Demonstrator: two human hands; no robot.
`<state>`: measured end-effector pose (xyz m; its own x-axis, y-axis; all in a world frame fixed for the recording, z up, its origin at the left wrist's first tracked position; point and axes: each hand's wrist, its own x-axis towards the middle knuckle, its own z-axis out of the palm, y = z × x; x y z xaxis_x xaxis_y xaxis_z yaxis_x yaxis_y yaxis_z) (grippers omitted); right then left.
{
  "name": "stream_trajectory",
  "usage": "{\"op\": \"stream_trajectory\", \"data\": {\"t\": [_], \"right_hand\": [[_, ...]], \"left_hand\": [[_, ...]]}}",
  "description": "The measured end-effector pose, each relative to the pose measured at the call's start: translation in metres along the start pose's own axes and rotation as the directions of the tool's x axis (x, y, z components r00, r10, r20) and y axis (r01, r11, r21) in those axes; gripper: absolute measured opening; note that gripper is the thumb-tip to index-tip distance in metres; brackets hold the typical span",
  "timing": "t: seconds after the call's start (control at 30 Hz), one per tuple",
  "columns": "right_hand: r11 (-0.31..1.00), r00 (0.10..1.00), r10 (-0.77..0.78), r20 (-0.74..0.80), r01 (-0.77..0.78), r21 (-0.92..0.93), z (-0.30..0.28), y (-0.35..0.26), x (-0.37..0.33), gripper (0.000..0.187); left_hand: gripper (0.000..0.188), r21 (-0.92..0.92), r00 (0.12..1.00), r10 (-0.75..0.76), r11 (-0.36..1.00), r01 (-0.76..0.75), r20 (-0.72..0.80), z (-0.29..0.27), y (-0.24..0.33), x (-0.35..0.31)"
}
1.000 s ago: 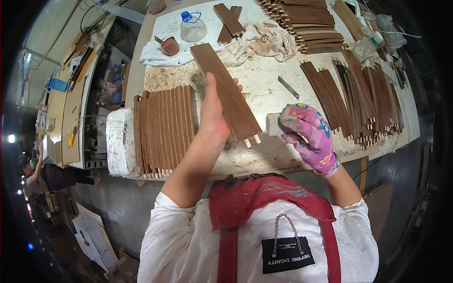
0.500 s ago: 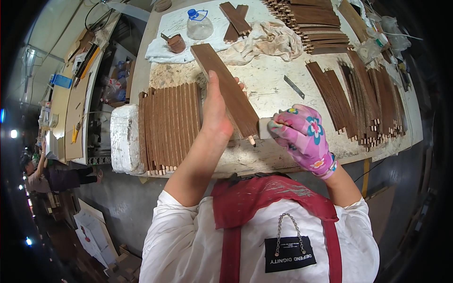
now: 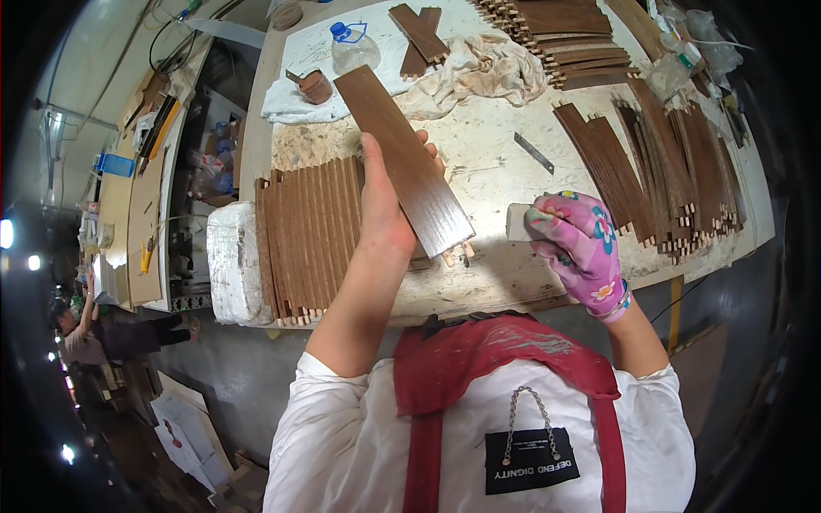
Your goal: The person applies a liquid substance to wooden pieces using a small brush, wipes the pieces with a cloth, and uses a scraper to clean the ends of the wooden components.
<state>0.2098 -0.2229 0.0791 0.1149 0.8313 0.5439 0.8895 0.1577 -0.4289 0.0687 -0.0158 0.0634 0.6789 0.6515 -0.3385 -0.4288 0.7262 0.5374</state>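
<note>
My bare left hand (image 3: 386,201) grips a dark brown wooden slat (image 3: 402,158) from below, thumb along one side and fingertips showing on the other. Pale dowel pegs stick out of the slat's near end, and its broad face catches the light. To the right, my right hand (image 3: 581,248), in a pink flowered glove, is closed on a pale rectangular block (image 3: 519,222), perhaps a sanding block. Block and slat are apart. A row of similar slats (image 3: 310,235) stands on edge left of my left hand.
A white-wrapped block (image 3: 235,265) braces the row's left end. More slats (image 3: 603,171) lie in stacks at the right and far right. A metal strip (image 3: 534,153), a crumpled cloth (image 3: 479,77), a plastic bottle (image 3: 354,50) and two crossed slats (image 3: 419,38) lie on the worktable (image 3: 487,128).
My right hand has drawn the block away from the slat's near end, to the right. The slat has turned in my left hand, so its broad face shows more.
</note>
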Motion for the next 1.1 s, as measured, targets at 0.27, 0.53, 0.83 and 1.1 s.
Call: {"op": "stream_trajectory", "data": {"t": [0.27, 0.53, 0.83, 1.1], "right_hand": [[0.972, 0.983, 0.165, -0.075, -0.149, 0.179, 0.013, -0.003, -0.005, 0.030], [0.872, 0.925, 0.379, -0.041, -0.341, 0.351, 0.011, -0.009, -0.006, 0.031], [0.947, 0.994, -0.108, 0.022, 0.096, 0.308, 0.012, -0.014, 0.028, 0.037], [0.899, 0.907, -0.383, 0.173, 0.324, 0.293, 0.022, -0.022, 0.069, 0.052]], "left_hand": [[0.052, -0.014, 0.998, 0.041, 0.999, -0.040, 0.046, 0.011, 0.007, -0.006], [0.062, -0.030, 0.996, -0.082, 0.996, 0.083, 0.046, -0.026, 0.017, 0.015], [0.055, -0.369, 0.898, -0.348, 0.824, 0.429, 0.268, -0.024, 0.007, 0.016], [0.053, -0.039, 0.910, -0.409, 0.910, 0.412, 0.062, -0.002, -0.006, -0.011]]}}
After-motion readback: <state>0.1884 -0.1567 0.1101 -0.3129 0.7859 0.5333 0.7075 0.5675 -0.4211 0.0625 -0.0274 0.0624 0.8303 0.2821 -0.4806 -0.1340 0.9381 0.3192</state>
